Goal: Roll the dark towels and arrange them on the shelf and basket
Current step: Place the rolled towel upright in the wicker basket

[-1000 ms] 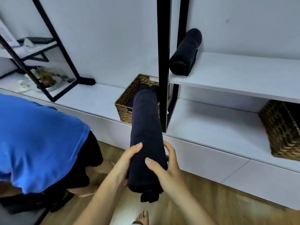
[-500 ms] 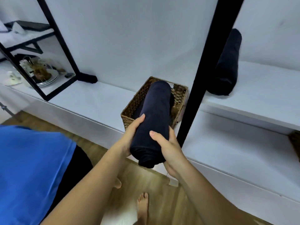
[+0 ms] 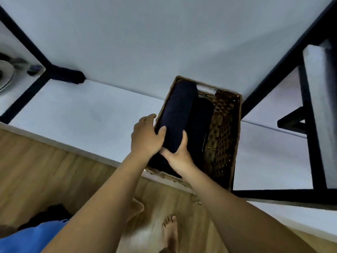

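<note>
Plate (image 3: 5, 74): seen blurred at the far left edge, behind a black frame (image 3: 27, 44).
Small dark roll (image 3: 70, 75): laid on the bench (image 3: 73, 114) against the white wall, just beside the foot of the black frame.
Floor (image 3: 36, 161): wooden boards are seen below the bench's front edge.
Blue cloth (image 3: 27, 240): seen in the lower left corner, worn by a second person.
Left grip (image 3: 145, 137): closed on the near end of the rolled towel (image 3: 177, 115) from the left, with the thumb laid on top of the towel and the fingers reaching over the basket's left rim.
Rolled towel: held lengthwise along the left side of the basket (image 3: 226, 136), its far end by the far wall of the basket and its near end kept raised between both grips.
Right grip (image 3: 179, 155): closed on the same near end from below and from the right, the thumb set up along the towel's right side.
Second towel (image 3: 200, 125): laid lower in the basket, touching the rolled towel on its right.
Basket: woven and brown, set on the bench near its front edge.
Bare foot (image 3: 170, 232): seen on the floor between the two forearms.
Upper shelf (image 3: 317, 110): a white board carried by black bars at the far right.
</note>
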`<state>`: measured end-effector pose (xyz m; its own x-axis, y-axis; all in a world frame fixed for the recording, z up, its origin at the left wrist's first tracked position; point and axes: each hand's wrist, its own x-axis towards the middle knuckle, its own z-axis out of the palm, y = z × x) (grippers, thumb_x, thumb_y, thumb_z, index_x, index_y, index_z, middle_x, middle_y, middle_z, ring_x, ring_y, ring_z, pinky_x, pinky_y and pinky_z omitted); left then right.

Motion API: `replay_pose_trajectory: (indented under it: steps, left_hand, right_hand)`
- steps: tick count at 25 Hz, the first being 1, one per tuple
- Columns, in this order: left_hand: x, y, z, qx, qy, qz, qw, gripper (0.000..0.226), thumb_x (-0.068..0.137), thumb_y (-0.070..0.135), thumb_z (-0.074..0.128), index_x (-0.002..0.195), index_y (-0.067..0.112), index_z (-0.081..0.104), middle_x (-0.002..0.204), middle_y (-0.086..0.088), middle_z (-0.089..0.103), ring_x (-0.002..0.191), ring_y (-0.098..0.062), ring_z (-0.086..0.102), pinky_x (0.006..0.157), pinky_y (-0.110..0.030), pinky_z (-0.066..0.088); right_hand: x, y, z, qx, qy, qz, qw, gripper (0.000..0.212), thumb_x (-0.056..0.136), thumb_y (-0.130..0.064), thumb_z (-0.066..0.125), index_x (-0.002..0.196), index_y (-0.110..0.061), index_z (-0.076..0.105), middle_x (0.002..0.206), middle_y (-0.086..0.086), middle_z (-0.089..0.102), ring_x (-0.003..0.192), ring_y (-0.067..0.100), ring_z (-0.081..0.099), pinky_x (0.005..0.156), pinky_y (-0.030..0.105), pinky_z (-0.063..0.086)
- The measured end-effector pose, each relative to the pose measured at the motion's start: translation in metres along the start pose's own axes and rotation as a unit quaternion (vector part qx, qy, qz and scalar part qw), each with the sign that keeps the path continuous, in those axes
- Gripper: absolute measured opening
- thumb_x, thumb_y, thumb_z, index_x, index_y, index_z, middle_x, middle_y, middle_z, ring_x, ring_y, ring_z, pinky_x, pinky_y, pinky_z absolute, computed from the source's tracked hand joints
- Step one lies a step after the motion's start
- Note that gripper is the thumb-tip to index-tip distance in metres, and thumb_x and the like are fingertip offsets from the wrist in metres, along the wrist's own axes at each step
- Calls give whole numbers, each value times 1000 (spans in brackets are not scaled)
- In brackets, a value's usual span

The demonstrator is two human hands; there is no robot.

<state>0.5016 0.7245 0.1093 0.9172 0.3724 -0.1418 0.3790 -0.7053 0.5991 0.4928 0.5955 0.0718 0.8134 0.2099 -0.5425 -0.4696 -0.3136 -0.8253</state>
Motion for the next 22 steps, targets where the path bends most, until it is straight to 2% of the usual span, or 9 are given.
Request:
replay_pose_trajectory:
  steps: [3, 7, 9, 11, 14, 17, 20, 21, 22]
  left_hand:
    - [13, -7, 26, 3, -116, -48, 992, 87, 89, 51, 59, 155, 22, 10, 142, -10, 46, 118, -31, 56, 90, -37, 47]
    - [9, -10, 50, 85, -61, -28, 994, 94, 90, 52, 57, 156, 22, -3, 141, -12, 41, 112, -31, 56, 79, -36, 44]
    - [9, -10, 49, 76, -55, -36, 995, 95, 89, 53, 58, 156, 23, -2, 143, -12, 40, 117, -31, 53, 84, -39, 46]
    - [9, -5, 47, 75, -70, -52, 993, 96, 88, 53, 58, 156, 23, -1, 153, -12, 31, 133, -34, 41, 104, -49, 37]
    - [-9, 16, 44, 112, -65, -46, 991, 90, 90, 46, 56, 155, 22, -3, 162, -14, 9, 150, -36, 5, 117, -65, 1]
    - [-39, 44, 44, 89, -26, -25, 995, 83, 92, 39, 55, 155, 21, 4, 163, -13, 6, 151, -33, -1, 116, -66, -3]
    - [-81, 87, 29, -52, 50, -9, 997, 71, 95, 37, 56, 153, 21, 19, 160, -6, 20, 149, -24, 16, 121, -57, 3]
    - [-99, 104, 23, -119, 76, 16, 990, 65, 95, 35, 56, 151, 21, 27, 156, -2, 30, 145, -20, 27, 122, -49, 14]
    - [-121, 124, 17, -184, 91, 48, 978, 57, 96, 34, 57, 147, 21, 35, 148, 1, 41, 137, -14, 38, 118, -39, 28]
  right_hand:
    - [27, 21, 20, -68, -49, 11, 996, 120, 79, -50, 72, 145, -45, -28, 153, 0, 36, 129, 16, 49, 102, 31, 44]
    - [44, 26, 27, -87, -41, 50, 994, 116, 66, -67, 62, 138, -55, -29, 154, 7, 33, 131, 26, 47, 108, 44, 43]
    - [37, 15, 24, -130, -52, 83, 987, 114, 71, -69, 59, 138, -52, -32, 155, 8, 28, 130, 27, 46, 106, 45, 43]
    - [26, 9, 10, -194, -60, 86, 975, 116, 79, -60, 64, 145, -43, -29, 159, 9, 19, 137, 30, 38, 110, 46, 38]
    - [-25, -5, -25, -224, -30, -27, 974, 105, 84, -44, 69, 155, -35, -8, 161, 1, 16, 146, 21, 25, 115, 36, 31]
    - [-123, -22, -70, -216, -76, -116, 967, 70, 90, -42, 66, 148, -44, 26, 151, -12, 36, 137, 4, 36, 105, 17, 33]
    - [-239, -55, -166, -107, -310, -104, 939, 44, 93, -30, 68, 133, -40, 53, 132, -1, 60, 121, 17, 60, 101, 32, 49]
    - [-268, -74, -203, -73, -331, -116, 934, 38, 95, -17, 64, 132, -22, 59, 124, 11, 65, 115, 33, 63, 99, 44, 51]
    - [-289, -93, -240, -62, -263, -148, 951, 32, 98, -10, 58, 128, -2, 59, 111, 21, 68, 104, 46, 65, 93, 52, 53]
